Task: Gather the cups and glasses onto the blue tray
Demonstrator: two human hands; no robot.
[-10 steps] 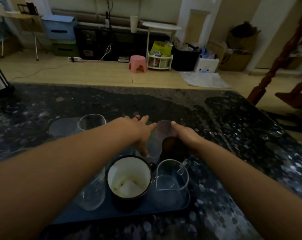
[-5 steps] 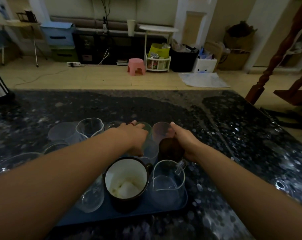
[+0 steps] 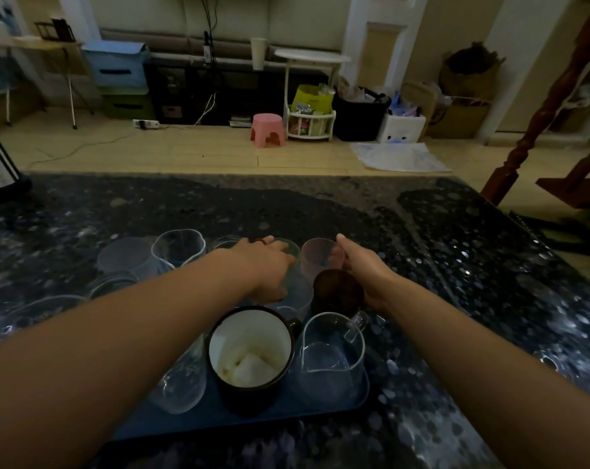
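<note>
Right hand (image 3: 364, 275) grips one brown cup (image 3: 337, 291) beside one enamel mug (image 3: 251, 350).

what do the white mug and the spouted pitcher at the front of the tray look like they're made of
White mug: probably enamelled metal, given its glossy white inside and thin dark rim. Spouted pitcher: clear glass, fully see-through with a transparent handle; clear plastic can't be ruled out.

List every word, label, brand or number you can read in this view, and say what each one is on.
No text can be read here.
Yellow bag on the floor rack: a faint dark mark, too blurred to read.
White box: blue marks, not legible as letters.
Enamel mug, glass pitcher and blue tray: no print visible.
</note>
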